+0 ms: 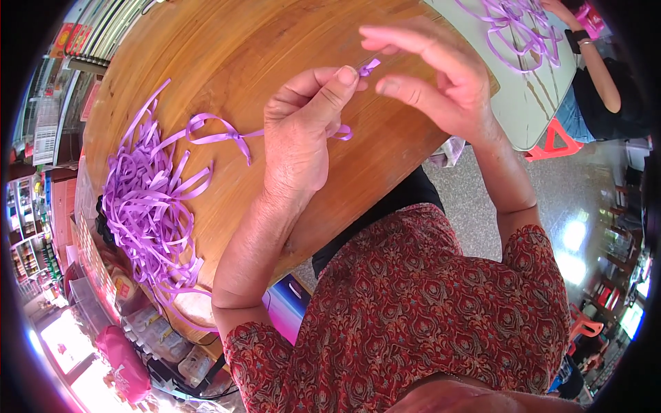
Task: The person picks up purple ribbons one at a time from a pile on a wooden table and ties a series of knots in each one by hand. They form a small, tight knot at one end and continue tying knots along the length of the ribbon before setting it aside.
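Observation:
Over the wooden table, my left hand [303, 127] pinches a purple ribbon [222, 136] between thumb and fingers. A small folded or knotted bit of ribbon [370, 67] sticks out past the thumb tip. Some of the strip shows below the hand, and the rest trails left across the wood. My right hand [441, 86] hovers just right of that folded bit, fingers and thumb apart; nothing can be made out in it. A large tangled heap of purple ribbon [148, 199] lies at the table's left side.
The round-edged wooden table [248, 41] fills the middle. A white table [530, 103] at the upper right carries more purple ribbon [523, 31], beside another person's arm [602, 79]. A red stool [554, 141] stands under it. Crowded shelves [41, 131] line the left.

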The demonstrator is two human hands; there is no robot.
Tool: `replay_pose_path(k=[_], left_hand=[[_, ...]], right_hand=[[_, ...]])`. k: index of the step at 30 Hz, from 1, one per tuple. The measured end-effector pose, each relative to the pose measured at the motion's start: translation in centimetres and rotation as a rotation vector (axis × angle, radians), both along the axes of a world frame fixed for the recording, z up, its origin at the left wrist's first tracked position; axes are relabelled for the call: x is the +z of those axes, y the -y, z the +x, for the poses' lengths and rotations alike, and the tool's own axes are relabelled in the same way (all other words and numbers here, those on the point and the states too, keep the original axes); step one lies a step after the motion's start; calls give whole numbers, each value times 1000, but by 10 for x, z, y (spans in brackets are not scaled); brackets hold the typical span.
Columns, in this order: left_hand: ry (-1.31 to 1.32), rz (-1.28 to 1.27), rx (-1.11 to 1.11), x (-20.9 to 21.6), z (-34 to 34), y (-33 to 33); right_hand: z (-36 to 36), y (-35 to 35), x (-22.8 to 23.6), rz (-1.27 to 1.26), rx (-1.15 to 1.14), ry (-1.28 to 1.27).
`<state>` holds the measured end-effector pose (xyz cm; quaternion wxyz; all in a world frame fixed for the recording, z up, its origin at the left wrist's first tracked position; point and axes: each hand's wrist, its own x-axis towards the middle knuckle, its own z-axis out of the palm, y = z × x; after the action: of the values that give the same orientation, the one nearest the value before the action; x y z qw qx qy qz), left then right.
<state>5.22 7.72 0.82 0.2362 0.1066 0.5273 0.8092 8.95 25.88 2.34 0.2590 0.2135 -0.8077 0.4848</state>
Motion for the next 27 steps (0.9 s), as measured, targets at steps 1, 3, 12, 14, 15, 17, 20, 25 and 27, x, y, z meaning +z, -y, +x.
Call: replay_pose_path(k=[1,3,12,14,15,17,20,25,27], left_hand=[[0,-1,-1,1,1,0],[-83,-126,40,3,4,-2],[-176,-195,82,5,5,-1],[-177,-192,77,6,4,-1],[-179,-189,72,6,4,-1],[-170,-182,61,5,2,0],[-127,-146,55,5,-1,2],[-92,-131,33,2,-3,2],[-92,-129,26,1,-3,3]], right_hand=[[-1,2,2,116,-21,-94],[-2,3,1,232,-47,-186],[1,-3,3,354,-37,-195],[3,-7,3,339,-65,-165],[4,-9,3,339,-63,-164],[6,-12,2,365,-56,-142],[9,-12,4,245,-20,-42],[8,-14,-3,162,2,-7],[7,-13,-4,154,5,-6]])
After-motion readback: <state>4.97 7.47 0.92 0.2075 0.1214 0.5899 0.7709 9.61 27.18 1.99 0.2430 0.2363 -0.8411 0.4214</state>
